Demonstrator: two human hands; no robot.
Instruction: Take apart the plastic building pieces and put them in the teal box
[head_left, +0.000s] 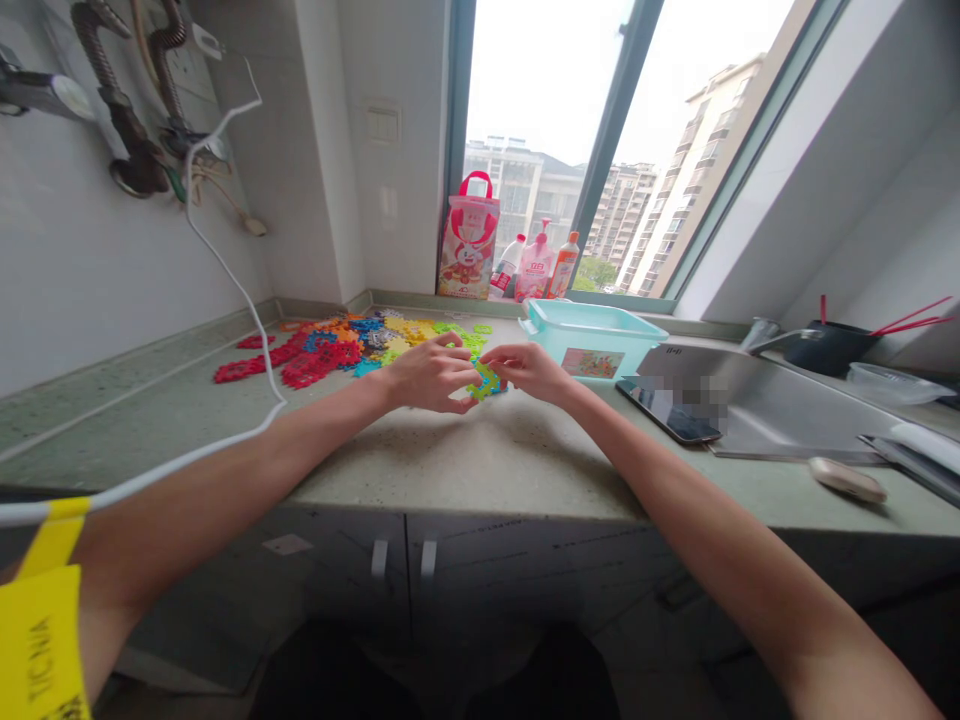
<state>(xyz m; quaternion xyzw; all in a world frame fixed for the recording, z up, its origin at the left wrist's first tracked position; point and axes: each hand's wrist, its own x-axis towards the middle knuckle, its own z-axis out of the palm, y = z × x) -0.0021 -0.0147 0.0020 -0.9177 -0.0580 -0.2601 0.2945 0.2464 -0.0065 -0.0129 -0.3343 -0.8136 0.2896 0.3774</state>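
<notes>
Both my hands meet over the speckled countertop (480, 460). My left hand (431, 373) and my right hand (529, 368) pinch a small assembly of interlocked plastic pieces (486, 380), yellow, green and blue, held just above the counter. Fingers of both hands are curled round it. Behind my left hand lies a spread pile of loose colourful plastic pieces (337, 348): red at the left, then orange, blue, yellow and green.
A turquoise plastic tub (589, 335) stands right behind my right hand. A phone (667, 408) lies on the rim of a steel sink (757, 400). A red bag (469, 250) and bottles (536, 268) stand on the windowsill. A white cable (247, 300) hangs across the left.
</notes>
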